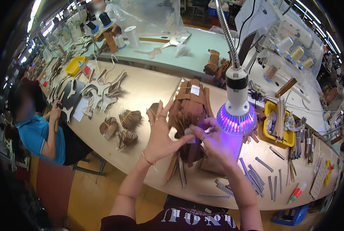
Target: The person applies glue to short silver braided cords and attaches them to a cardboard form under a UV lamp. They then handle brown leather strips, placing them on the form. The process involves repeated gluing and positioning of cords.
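My left hand (159, 134) is open at the left side of a bundle of brown leather strips (191, 102), fingers spread upward and thumb stretched toward the right hand. My right hand (216, 142) is closed, its thumb and finger pinching a small pale piece (189, 132) just beyond the left thumb; its exact kind is too small to tell. Below the hands, more brown strips (191, 154) lie partly covered. A lit lamp (236, 115) with a purple glow hangs right over my right hand.
Small tied brown bundles (130, 118) lie to the left. Braided strips (252, 179) and a red-capped bottle (297, 192) lie at the right, near a yellow tray (289, 140) of thin strips. A co-worker in a blue shirt (41, 134) handles pieces at the far left.
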A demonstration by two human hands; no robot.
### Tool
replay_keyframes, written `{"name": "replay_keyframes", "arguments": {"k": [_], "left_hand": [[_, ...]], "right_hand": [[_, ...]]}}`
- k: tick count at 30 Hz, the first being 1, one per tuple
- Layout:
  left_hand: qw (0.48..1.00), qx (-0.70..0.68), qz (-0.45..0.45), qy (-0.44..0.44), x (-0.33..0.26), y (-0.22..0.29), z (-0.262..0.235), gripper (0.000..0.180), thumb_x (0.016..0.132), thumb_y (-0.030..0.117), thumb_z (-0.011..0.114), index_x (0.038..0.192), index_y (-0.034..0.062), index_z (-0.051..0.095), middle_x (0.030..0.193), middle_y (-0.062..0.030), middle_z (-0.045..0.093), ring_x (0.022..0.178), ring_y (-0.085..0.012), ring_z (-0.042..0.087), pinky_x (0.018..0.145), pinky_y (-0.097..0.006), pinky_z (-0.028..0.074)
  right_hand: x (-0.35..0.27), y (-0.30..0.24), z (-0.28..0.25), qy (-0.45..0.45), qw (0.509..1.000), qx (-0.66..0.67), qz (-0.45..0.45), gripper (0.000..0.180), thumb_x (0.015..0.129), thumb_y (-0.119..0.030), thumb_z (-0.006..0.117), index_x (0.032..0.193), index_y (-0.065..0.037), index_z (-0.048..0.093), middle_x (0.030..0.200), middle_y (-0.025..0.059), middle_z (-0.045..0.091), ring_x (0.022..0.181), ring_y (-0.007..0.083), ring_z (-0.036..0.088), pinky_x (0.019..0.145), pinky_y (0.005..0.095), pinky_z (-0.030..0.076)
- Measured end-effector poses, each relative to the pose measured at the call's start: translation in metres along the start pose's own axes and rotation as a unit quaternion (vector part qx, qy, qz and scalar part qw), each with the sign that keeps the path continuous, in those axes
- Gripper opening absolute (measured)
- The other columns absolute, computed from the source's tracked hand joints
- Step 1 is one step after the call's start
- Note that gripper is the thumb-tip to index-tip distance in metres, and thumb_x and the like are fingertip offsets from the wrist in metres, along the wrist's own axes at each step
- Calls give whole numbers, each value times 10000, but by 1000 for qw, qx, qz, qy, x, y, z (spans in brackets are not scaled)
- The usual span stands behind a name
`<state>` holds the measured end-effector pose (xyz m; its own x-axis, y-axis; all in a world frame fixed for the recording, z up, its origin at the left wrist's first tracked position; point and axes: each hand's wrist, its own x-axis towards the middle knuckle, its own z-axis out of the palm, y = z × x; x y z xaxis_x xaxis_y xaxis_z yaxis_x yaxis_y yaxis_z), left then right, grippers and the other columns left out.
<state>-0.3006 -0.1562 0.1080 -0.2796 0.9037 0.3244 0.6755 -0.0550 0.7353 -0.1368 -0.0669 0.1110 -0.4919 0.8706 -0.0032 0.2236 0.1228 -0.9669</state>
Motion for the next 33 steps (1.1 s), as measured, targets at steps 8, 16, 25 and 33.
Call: {"name": "replay_keyframes", "arguments": {"k": [8, 16, 25, 33], "left_hand": [[812, -472, -276, -205, -8, -31, -2, 706, 906, 313, 715, 1426, -16, 367, 1336, -143, 523, 1217, -187, 523, 1006, -321, 449], [719, -615, -320, -55, -10, -26, 19, 362, 1015, 236, 544, 1290, 1, 527, 1201, -74, 633, 1116, -172, 604, 998, -337, 468], [731, -612, -287, 89, -8, -13, 37, 338, 972, 226, 617, 1234, 21, 560, 1175, -88, 623, 1096, -207, 604, 960, -390, 498], [855, -447, -178, 194, -17, 7, 52, 306, 810, 73, 803, 1040, 16, 610, 873, -33, 661, 785, -87, 628, 675, -237, 521]], "right_hand": [[20, -9, 7, -105, 990, 34, 88, 433, 839, -419, 760, 935, -8, 662, 833, 41, 623, 748, 117, 581, 661, 256, 464], [-10, 5, -5, 8, 988, -118, -100, 431, 834, -322, 760, 1120, -51, 584, 913, 69, 587, 847, 203, 594, 728, 339, 489], [-44, 8, 19, 61, 918, -318, -230, 321, 804, -339, 750, 982, -86, 664, 927, 54, 626, 882, 254, 616, 762, 377, 468], [-46, 19, 24, 149, 853, -394, -308, 201, 739, -197, 766, 904, -119, 682, 886, 12, 647, 835, 218, 625, 747, 369, 450]]}}
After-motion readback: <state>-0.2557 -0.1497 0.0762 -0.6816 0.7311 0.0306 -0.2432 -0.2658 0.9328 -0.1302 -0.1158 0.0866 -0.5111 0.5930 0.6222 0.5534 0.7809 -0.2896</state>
